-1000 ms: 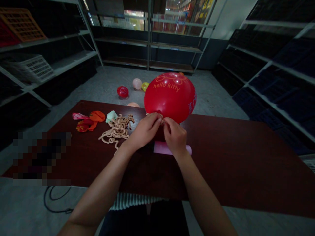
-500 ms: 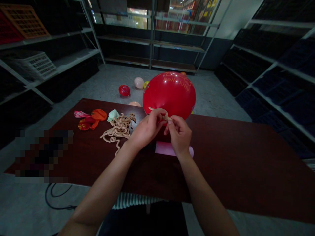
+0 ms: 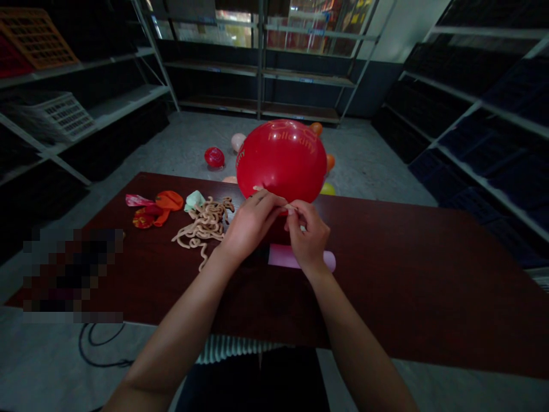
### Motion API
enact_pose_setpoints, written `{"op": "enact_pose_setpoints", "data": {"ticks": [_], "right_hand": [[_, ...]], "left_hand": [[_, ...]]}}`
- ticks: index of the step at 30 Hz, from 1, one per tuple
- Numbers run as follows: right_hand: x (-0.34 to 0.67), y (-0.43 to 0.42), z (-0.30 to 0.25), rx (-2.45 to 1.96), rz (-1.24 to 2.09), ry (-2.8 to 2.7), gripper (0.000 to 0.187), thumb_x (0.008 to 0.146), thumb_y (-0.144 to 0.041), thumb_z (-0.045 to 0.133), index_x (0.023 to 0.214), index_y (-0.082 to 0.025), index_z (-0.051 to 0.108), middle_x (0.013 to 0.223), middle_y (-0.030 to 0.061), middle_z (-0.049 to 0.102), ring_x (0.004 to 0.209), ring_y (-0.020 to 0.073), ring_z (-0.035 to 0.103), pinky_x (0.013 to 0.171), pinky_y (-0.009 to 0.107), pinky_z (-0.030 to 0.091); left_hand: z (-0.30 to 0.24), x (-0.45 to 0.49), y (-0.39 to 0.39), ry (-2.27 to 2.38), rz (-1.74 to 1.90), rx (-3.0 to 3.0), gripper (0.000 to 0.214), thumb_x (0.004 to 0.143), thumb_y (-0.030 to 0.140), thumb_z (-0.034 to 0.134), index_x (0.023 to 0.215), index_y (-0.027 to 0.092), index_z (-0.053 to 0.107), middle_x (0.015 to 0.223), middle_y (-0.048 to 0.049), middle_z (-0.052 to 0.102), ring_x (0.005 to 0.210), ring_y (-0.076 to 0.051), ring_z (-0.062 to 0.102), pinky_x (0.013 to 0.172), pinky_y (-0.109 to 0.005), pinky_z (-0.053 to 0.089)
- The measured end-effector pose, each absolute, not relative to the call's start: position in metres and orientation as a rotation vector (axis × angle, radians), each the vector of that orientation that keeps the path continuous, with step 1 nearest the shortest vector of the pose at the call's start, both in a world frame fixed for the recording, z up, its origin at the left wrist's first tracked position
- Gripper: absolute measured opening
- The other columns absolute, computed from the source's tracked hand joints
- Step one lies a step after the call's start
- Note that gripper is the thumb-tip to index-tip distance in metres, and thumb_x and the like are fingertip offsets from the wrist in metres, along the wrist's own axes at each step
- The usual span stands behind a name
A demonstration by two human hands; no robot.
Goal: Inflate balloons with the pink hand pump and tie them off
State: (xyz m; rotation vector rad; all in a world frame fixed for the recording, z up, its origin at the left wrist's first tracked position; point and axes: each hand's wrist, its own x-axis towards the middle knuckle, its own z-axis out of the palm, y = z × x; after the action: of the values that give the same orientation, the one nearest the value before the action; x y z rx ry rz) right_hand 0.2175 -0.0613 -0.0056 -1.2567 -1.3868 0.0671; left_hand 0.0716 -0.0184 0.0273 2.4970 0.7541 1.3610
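A big inflated red balloon (image 3: 281, 157) with "hello kitty" lettering stands just beyond my hands, over the table's far edge. My left hand (image 3: 256, 220) is closed at the balloon's underside, its fingers pinching a beige string whose loose end (image 3: 258, 187) sticks out above the knuckles. Fingertip to fingertip with it, my right hand (image 3: 307, 232) pinches the same string. The balloon's neck is mostly hidden behind the fingers. Left of my hands lies a tangled heap of beige strings (image 3: 206, 220). Under my right wrist is a pink-lilac cylinder (image 3: 281, 256).
On the brown table (image 3: 407, 274), uninflated orange and red balloons (image 3: 169, 201) and a pale green balloon (image 3: 195, 200) lie at left. A small red balloon (image 3: 214, 157) and several others rest on the floor. Shelves (image 3: 257, 106) line three sides; a black cable (image 3: 86, 349) loops at lower left.
The balloon has shifted left and slightly up, uncovering orange and yellow balloons behind it. My left fingers have flattened over the string, and the view has turned a little.
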Motion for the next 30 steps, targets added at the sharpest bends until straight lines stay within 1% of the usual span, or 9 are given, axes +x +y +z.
{"op": "enact_pose_setpoints", "data": {"ticks": [6, 9, 12, 16, 20, 22, 25, 27, 30], "right_hand": [[0.212, -0.063, 0.0, -1.199, 0.293, -1.291, 0.008, 0.094, -0.028, 0.057, 0.095, -0.024, 0.064, 0.066, -0.0066, 0.065, 0.047, 0.0068, 0.056, 0.048, 0.02, 0.046], [0.208, -0.063, 0.0, -1.104, 0.503, -1.181, 0.007, 0.092, -0.03, 0.06, 0.095, -0.024, 0.063, 0.062, -0.0084, 0.06, 0.044, 0.007, 0.055, 0.043, 0.02, 0.045], [0.204, -0.062, -0.001, -0.991, 0.724, -1.07, 0.012, 0.09, -0.035, 0.063, 0.094, -0.024, 0.062, 0.061, -0.0092, 0.057, 0.043, 0.0078, 0.054, 0.041, 0.021, 0.046], [0.2, -0.061, -0.001, -0.87, 0.954, -0.961, 0.018, 0.086, -0.039, 0.069, 0.093, -0.024, 0.062, 0.06, -0.0103, 0.055, 0.041, 0.0072, 0.052, 0.037, 0.021, 0.044], [0.195, -0.064, 0.002, -0.791, 1.115, -0.905, 0.023, 0.083, -0.042, 0.073, 0.091, -0.024, 0.061, 0.059, -0.0109, 0.054, 0.041, 0.0068, 0.051, 0.037, 0.02, 0.043], [0.192, -0.067, 0.003, -0.766, 1.17, -0.907, 0.024, 0.083, -0.043, 0.073, 0.092, -0.024, 0.061, 0.058, -0.0108, 0.054, 0.041, 0.0069, 0.051, 0.037, 0.02, 0.043], [0.19, -0.07, 0.004, -0.767, 1.205, -0.931, 0.028, 0.083, -0.046, 0.074, 0.094, -0.024, 0.061, 0.059, -0.0107, 0.055, 0.041, 0.0073, 0.052, 0.038, 0.02, 0.044], [0.191, -0.07, 0.004, -0.805, 1.191, -0.953, 0.03, 0.083, -0.049, 0.072, 0.094, -0.024, 0.06, 0.058, -0.0105, 0.055, 0.041, 0.0076, 0.052, 0.038, 0.021, 0.045], [0.195, -0.069, 0.006, -0.875, 1.102, -0.992, 0.029, 0.086, -0.051, 0.069, 0.093, -0.024, 0.061, 0.058, -0.0097, 0.056, 0.041, 0.0081, 0.053, 0.039, 0.022, 0.046]], "left_hand": [[0.026, 0.072, -0.017, 0.688, 1.46, 2.441, 0.011, 0.101, 0.017, 0.057, 0.106, 0.016, 0.068, 0.101, -0.0071, 0.071, 0.096, -0.017, 0.066, 0.089, -0.033, 0.054], [0.022, 0.074, -0.017, 0.702, 1.476, 2.424, 0.015, 0.102, 0.016, 0.056, 0.113, 0.017, 0.066, 0.105, -0.008, 0.072, 0.1, -0.018, 0.066, 0.091, -0.033, 0.054], [0.019, 0.075, -0.017, 0.746, 1.496, 2.388, 0.017, 0.101, 0.017, 0.058, 0.118, 0.018, 0.062, 0.108, -0.0081, 0.071, 0.1, -0.017, 0.067, 0.089, -0.031, 0.054], [0.017, 0.073, -0.017, 0.73, 1.56, 2.489, 0.008, 0.102, 0.02, 0.056, 0.107, 0.018, 0.063, 0.099, -0.0057, 0.071, 0.094, -0.017, 0.067, 0.085, -0.03, 0.054], [0.016, 0.066, -0.017, 0.75, 1.724, 2.65, 0.004, 0.1, 0.02, 0.061, 0.1, 0.017, 0.063, 0.091, -0.0054, 0.073, 0.084, -0.017, 0.07, 0.076, -0.029, 0.054], [0.016, 0.063, -0.018, 0.741, 1.809, 2.69, 0.004, 0.098, 0.02, 0.065, 0.1, 0.018, 0.064, 0.091, -0.0051, 0.074, 0.081, -0.017, 0.071, 0.072, -0.028, 0.053], [0.017, 0.06, -0.019, 0.658, 1.876, 2.611, 0.006, 0.096, 0.022, 0.068, 0.1, 0.019, 0.064, 0.091, -0.0044, 0.075, 0.081, -0.017, 0.072, 0.072, -0.028, 0.053], [0.02, 0.061, -0.021, 0.624, 1.867, 2.47, 0.006, 0.098, 0.026, 0.066, 0.097, 0.019, 0.065, 0.088, -0.0037, 0.075, 0.081, -0.016, 0.072, 0.072, -0.027, 0.054], [0.025, 0.066, -0.025, 0.649, 1.798, 2.213, 0.016, 0.098, 0.032, 0.065, 0.089, 0.019, 0.064, 0.085, -0.0037, 0.073, 0.077, -0.015, 0.071, 0.071, -0.027, 0.054]]}}
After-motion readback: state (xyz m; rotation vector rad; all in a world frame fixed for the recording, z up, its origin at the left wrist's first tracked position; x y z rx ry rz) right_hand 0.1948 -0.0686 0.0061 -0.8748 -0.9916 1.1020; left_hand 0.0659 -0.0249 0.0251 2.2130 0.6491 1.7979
